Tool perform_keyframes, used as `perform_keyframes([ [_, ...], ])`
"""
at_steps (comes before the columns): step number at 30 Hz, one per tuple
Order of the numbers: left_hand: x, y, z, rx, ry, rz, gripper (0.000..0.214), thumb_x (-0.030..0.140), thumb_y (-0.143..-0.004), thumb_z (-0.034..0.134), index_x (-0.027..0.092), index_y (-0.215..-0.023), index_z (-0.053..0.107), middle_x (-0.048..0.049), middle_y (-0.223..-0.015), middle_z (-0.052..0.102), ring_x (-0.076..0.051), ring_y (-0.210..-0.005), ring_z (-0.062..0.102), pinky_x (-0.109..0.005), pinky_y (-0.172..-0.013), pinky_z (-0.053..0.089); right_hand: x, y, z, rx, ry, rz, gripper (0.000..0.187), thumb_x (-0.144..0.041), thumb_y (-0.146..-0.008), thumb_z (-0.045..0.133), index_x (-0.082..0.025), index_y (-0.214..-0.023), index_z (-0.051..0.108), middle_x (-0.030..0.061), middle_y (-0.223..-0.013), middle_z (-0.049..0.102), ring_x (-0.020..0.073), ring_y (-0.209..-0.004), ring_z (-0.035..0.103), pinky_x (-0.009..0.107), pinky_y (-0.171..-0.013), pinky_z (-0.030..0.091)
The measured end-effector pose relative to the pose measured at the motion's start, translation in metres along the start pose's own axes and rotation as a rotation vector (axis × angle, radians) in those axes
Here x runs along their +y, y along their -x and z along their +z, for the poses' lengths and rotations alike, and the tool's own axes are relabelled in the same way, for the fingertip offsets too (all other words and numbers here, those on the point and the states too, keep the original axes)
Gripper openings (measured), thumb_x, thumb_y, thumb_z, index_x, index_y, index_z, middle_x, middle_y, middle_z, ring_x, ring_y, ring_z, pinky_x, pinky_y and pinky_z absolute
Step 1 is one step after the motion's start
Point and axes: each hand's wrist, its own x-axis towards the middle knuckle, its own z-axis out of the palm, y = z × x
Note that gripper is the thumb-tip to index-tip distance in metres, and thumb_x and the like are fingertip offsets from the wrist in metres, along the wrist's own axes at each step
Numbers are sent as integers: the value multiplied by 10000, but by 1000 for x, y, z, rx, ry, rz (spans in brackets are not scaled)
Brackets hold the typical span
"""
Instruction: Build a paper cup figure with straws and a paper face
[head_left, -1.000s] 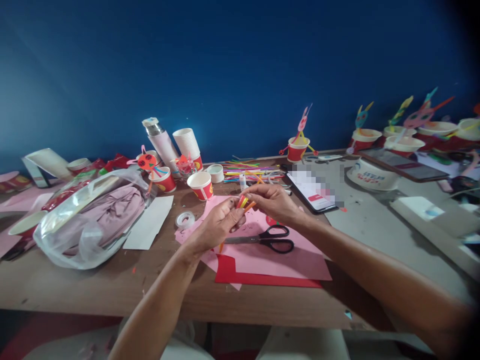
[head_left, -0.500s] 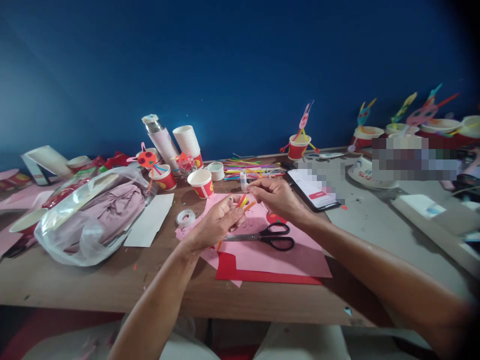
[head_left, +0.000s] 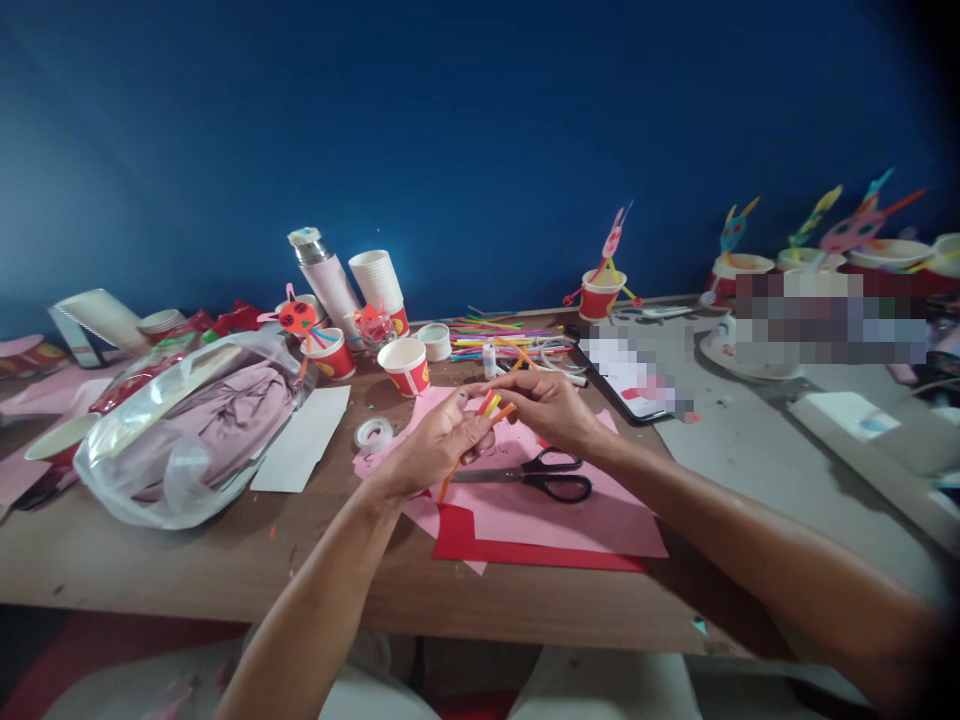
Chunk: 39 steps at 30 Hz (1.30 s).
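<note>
My left hand (head_left: 448, 437) is closed around a small bunch of drinking straws (head_left: 489, 404) in orange, yellow and red. One orange straw's lower end pokes out beneath the fingers. Right beside the straws' upper ends, my right hand (head_left: 553, 407) has its fingers pinched together; whatever is between them cannot be made out. Below both hands, black-handled scissors (head_left: 559, 487) lie on pink paper (head_left: 570, 528) with red paper (head_left: 454, 533) under it. A roll of clear tape (head_left: 373, 435) is left of my left hand, and a small white bottle (head_left: 489, 361) stands behind the hands.
Loose colourful straws (head_left: 525, 340) lie behind the bottle. A paper cup (head_left: 403, 366), a stack of cups (head_left: 377, 280) and a flask (head_left: 326, 280) stand left of them. A plastic bag (head_left: 172, 500) covers the left side. A phone (head_left: 622, 370) lies right; decorated cups (head_left: 602, 298) line the back.
My right hand has moved left and slightly down, from just beside the small bottle to the straws' upper ends. My left hand still grips the straws in nearly the same place.
</note>
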Motion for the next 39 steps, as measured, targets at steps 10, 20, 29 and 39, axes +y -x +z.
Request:
perform_keyframes([
  [10,-1,1,-1,-1,11,-17,362,334,-851,482,161,-1165,437,48,-609,389,-69,-521,337,-209,-481,256,4,0,-2,-72,-47,25,208,-290,-794,556,-185,-921,683,22,-792,658,88,-620,541,221,-564,444],
  [20,-2,0,-5,5,-54,-5,314,339,-860,464,162,-1119,476,44,-625,376,-68,-523,327,-222,-477,244,9,0,2,-31,-62,-41,183,-282,-798,556,-183,-893,677,11,-760,647,58,-546,502,192,-495,416],
  [29,-2,0,-4,57,-88,-11,296,348,-855,465,167,-1090,455,50,-610,396,-69,-519,349,-214,-482,264,9,2,5,4,-119,-25,180,-290,-792,575,-178,-880,685,12,-745,647,57,-546,510,187,-498,424],
  [39,0,-1,-2,70,-34,-8,234,324,-841,494,172,-1018,479,48,-629,406,-62,-518,354,-201,-478,272,11,4,6,-25,-197,-22,221,-315,-799,577,-179,-942,677,15,-742,625,59,-545,498,190,-493,420],
])
